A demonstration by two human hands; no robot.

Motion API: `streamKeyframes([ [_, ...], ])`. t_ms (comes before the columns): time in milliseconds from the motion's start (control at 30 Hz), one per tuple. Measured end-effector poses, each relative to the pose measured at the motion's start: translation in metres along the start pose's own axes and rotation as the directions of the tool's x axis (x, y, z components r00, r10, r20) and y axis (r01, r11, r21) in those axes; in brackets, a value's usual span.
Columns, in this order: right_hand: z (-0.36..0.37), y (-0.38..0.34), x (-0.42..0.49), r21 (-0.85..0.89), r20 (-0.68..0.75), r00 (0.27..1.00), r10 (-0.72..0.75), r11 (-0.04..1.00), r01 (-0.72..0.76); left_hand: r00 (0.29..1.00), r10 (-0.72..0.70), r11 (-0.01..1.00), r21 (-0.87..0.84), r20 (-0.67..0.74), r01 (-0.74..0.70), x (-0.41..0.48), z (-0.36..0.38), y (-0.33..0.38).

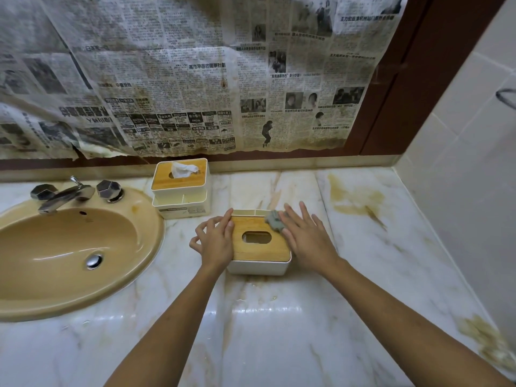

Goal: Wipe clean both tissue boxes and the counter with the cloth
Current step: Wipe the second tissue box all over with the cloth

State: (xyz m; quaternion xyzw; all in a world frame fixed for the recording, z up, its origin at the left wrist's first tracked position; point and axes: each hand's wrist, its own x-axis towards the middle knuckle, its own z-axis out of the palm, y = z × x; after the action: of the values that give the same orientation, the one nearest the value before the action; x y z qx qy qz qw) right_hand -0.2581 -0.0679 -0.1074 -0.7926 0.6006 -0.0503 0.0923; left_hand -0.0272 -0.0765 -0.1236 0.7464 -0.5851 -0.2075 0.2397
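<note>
Dim warm light; glare on counter [259, 311]; edges warped, soft.

The white marble bench [265, 317] carries tan veins and yellow-brown stains. The white plastic tissue box nearest the camera [259, 254] has a honey-brown wooden lid, as does the white plastic tissue box by the wall [181, 195]. The small crumpled cloth [273, 219] is grey-green. The oval ceramic sink [69, 247] is caramel beige. The yellowed black-and-white newspaper [181, 79] is blotched brown.
</note>
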Motion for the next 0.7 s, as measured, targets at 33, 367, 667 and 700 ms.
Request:
streamKeyframes([
  [33, -0.001, -0.001, 0.01, 0.01, -0.002, 0.999, 0.038, 0.999, -0.038, 1.0, -0.002, 1.0, -0.002, 0.003, 0.002, 0.0, 0.0, 0.0],
  [367, -0.021, 0.001, 0.03, 0.559, -0.029, 0.915, 0.402, 0.765, -0.319, 0.976, 0.08, 0.984, -0.17, 0.204, -0.046, 0.002, -0.024, -0.002],
  [667, -0.03, 0.0, 0.02, 0.716, 0.051, 0.946, 0.322, 0.648, -0.259, 0.851, 0.34, 0.901, 0.12, 0.4, -0.416, 0.003, -0.059, 0.0],
  [700, -0.03, 0.0, 0.017, 0.723, 0.048, 0.944, 0.327, 0.641, -0.259, 0.848, 0.348, 0.893, 0.134, 0.399, -0.429, 0.003, -0.059, -0.002],
])
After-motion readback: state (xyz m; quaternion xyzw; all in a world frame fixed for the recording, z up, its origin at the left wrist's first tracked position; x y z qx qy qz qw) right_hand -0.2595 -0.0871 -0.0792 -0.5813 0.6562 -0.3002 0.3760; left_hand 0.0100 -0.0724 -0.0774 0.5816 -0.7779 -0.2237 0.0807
